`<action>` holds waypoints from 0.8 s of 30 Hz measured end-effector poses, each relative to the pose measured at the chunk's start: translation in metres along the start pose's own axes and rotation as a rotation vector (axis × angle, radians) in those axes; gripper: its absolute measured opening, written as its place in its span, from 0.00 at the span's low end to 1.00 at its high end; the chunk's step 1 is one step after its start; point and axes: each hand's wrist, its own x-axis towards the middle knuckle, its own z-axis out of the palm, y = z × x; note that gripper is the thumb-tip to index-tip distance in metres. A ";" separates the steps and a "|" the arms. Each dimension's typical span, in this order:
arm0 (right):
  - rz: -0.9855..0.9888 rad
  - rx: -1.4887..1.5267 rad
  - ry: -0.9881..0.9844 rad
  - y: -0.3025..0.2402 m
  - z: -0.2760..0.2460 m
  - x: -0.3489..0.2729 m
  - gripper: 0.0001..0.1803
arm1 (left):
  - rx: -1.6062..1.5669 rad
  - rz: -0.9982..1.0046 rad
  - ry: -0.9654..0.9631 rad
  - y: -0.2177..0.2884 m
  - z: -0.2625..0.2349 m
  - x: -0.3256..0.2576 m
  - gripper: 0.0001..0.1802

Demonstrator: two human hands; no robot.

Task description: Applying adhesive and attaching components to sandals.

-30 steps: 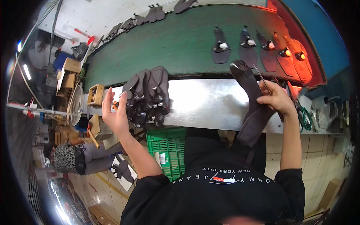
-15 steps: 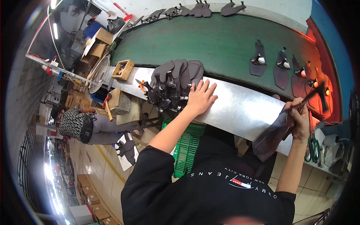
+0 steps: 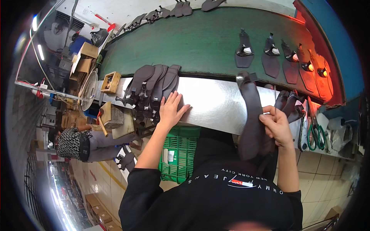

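Note:
My right hand (image 3: 277, 127) pinches the edge of a dark sandal sole (image 3: 250, 119) between thumb and fingers. The sole hangs over the near edge of the metal ledge, its narrow end pointing away from me. More dark material shows behind it, partly hidden by the sole and hand. My left hand (image 3: 173, 111) lies with fingers spread on the ledge, its fingertips at the side of a pile of dark sandals (image 3: 148, 90) with shiny buckles. Beyond my right hand, other dark strapped pieces (image 3: 289, 103) lie on the ledge's right end.
A green conveyor belt (image 3: 169, 42) carries sandals (image 3: 244, 52) toward a red-lit tunnel (image 3: 323, 54). The metal ledge (image 3: 210, 96) runs along it. Green-handled scissors (image 3: 316, 134) and a cutter (image 3: 303, 133) lie at right. A green crate (image 3: 179, 154) stands below. Another person (image 3: 73, 144) is at left.
My right hand has brought the sandal sole left and turned it lengthwise away from me. My left hand stays by the pile. The whole view has shifted.

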 end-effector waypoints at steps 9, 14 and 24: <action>0.118 0.224 -0.106 0.036 0.050 0.007 0.08 | -1.337 0.118 0.125 0.130 -0.047 0.073 0.24; 0.107 0.313 -0.078 0.036 0.056 -0.015 0.09 | -1.746 -0.279 -0.217 0.155 -0.011 0.062 0.28; -0.013 0.089 -0.120 0.020 0.049 -0.043 0.08 | -2.177 -0.724 -0.368 0.208 -0.005 0.030 0.35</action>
